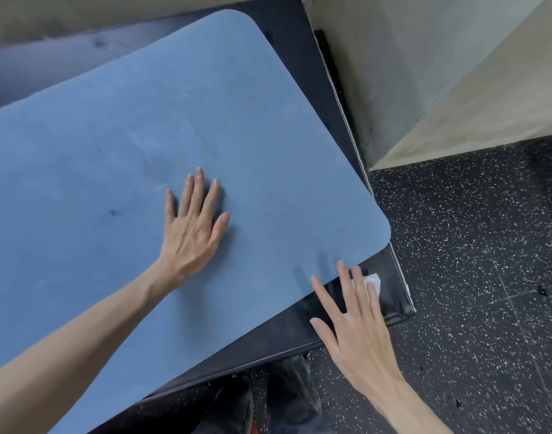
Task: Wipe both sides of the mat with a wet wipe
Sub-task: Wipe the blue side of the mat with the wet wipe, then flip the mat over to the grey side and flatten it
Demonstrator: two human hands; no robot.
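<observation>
Here, from the head camera, we see the blue mat (pixel 180 126) lying flat on a black padded platform (pixel 390 296), its rounded near corner close to the platform's edge. Our left hand (pixel 193 227) presses palm-down on the mat with straight, slightly spread fingers. Our right hand (pixel 356 327) hovers open just beside the mat's edge, fingers straight, over a white wet wipe (pixel 373 281) that rests on the platform. Speckled black flooring (pixel 475 245) lies to the right.
</observation>
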